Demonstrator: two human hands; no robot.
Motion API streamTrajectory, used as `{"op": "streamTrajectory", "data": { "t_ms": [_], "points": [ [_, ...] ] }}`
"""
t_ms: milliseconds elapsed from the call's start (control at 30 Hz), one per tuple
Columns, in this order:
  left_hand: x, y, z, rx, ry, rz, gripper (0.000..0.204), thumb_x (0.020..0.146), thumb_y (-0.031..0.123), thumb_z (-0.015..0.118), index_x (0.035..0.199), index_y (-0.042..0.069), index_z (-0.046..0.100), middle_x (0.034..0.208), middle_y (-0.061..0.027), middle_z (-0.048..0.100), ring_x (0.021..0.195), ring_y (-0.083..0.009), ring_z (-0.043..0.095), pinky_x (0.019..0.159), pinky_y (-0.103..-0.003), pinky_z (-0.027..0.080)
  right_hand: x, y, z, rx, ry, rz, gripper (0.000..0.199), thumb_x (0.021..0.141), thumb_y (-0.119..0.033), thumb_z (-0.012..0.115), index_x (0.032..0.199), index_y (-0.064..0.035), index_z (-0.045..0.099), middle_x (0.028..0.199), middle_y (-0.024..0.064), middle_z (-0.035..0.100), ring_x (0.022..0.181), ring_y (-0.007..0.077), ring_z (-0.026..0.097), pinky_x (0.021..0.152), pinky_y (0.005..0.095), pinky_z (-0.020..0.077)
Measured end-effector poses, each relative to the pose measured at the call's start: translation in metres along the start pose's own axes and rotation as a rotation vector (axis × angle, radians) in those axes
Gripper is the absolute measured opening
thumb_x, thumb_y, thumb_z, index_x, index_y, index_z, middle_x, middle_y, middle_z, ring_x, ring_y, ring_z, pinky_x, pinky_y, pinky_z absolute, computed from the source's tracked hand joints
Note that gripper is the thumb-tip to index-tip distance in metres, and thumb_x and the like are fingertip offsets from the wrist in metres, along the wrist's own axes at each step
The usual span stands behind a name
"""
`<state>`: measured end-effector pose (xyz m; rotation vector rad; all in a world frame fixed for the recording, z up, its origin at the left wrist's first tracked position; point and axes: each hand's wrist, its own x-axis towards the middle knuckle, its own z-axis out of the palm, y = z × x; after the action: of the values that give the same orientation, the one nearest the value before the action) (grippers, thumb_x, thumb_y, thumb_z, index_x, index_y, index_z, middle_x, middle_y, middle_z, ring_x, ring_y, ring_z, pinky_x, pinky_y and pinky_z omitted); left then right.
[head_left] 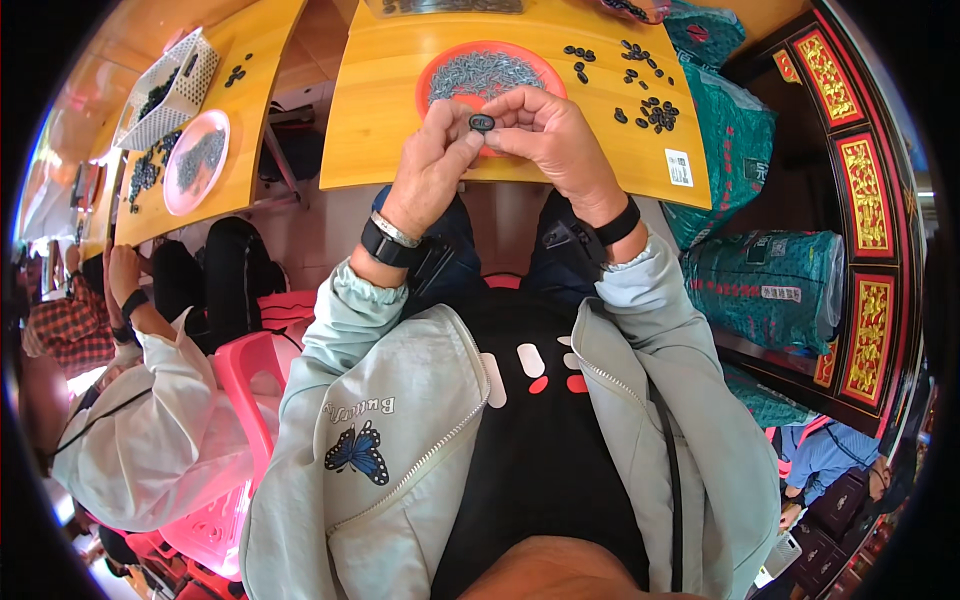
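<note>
A small oval part (482, 123) sat pinched between the left hand (433, 160) and the right hand (553, 135), above the near edge of a table (380, 120); behind them on the table lay a round dish (432, 78) of small pieces; loose parts (650, 110) lay scattered to its right; sacks (760, 280) stood right of the table; a second table (250, 90) with a basket (170, 90) and plate (196, 162) stood left

Table (400, 130): wood, smooth, satin yellow finish. Red dish (432, 78) on table: plastic, matt. Small black oval part (482, 123) above table edge looked glossy plastic. Wristbands (385, 245) near table: black, matt; jacket sleeves cloth.
</note>
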<state>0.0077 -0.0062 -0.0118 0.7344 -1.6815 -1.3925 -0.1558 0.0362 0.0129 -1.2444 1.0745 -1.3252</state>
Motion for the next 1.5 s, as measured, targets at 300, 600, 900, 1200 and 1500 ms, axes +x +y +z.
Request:
{"op": "streamTrajectory", "data": {
  "t_ms": [300, 600, 900, 1200, 1500],
  "points": [
    [-0.003, 0.008, -0.007, 0.526, -0.02, 0.299, 0.02, 0.084, 0.009, 0.055, 0.101, 0.003, 0.047, 0.081, -0.0209, 0.058, 0.074, -0.0403, 0.057, 0.062, -0.041, 0.047, -0.007, -0.011, 0.002, -0.026, -0.062, 0.071, 0.022, 0.081, -0.004, 0.063, 0.103, -0.0002, 0.062, 0.085, 0.0003, 0.061, 0.076, 0.005, 0.056, 0.07, 0.0175, 0.0466],
    [-0.004, 0.007, -0.005, 0.5, 0.011, 0.327, 0.019, 0.085, 0.01, 0.054, 0.099, 0.001, 0.047, 0.079, -0.0207, 0.057, 0.073, -0.0391, 0.058, 0.062, -0.041, 0.047, -0.014, -0.007, 0.009, -0.152, -0.001, -0.05, 0.021, 0.086, -0.004, 0.058, 0.106, 0.0025, 0.061, 0.089, 0.0026, 0.063, 0.08, 0.006, 0.058, 0.072, 0.0189, 0.0487],
    [-0.007, 0.007, 0.002, 0.468, 0.051, 0.344, 0.016, 0.084, 0.009, 0.054, 0.096, 0.001, 0.048, 0.077, -0.0202, 0.056, 0.073, -0.0391, 0.057, 0.061, -0.041, 0.046, -0.019, -0.01, 0.014, -0.129, 0.021, -0.062, 0.02, 0.087, -0.004, 0.057, 0.105, 0.0029, 0.061, 0.089, 0.0039, 0.063, 0.08, 0.0074, 0.059, 0.072, 0.0202, 0.0496],
    [-0.009, 0.004, 0.012, 0.462, 0.124, 0.392, 0.013, 0.084, 0.007, 0.052, 0.095, 0.001, 0.049, 0.076, -0.0201, 0.055, 0.071, -0.0389, 0.056, 0.06, -0.042, 0.045, -0.021, -0.004, 0.014, -0.075, 0.046, -0.073, 0.019, 0.088, -0.002, 0.054, 0.106, 0.0034, 0.059, 0.085, 0.0031, 0.062, 0.077, 0.0069, 0.058, 0.071, 0.0201, 0.049],
    [-0.011, -0.002, 0.011, 0.249, 0.068, 0.231, 0.012, 0.085, 0.005, 0.051, 0.096, 0.001, 0.049, 0.077, -0.019, 0.059, 0.072, -0.036, 0.06, 0.061, -0.037, 0.048, -0.006, -0.012, -0.001, -0.026, -0.07, 0.054, 0.019, 0.085, -0.001, 0.055, 0.103, 0.0021, 0.059, 0.086, 0.005, 0.063, 0.078, 0.0083, 0.06, 0.072, 0.0214, 0.0491]
  ]
}}
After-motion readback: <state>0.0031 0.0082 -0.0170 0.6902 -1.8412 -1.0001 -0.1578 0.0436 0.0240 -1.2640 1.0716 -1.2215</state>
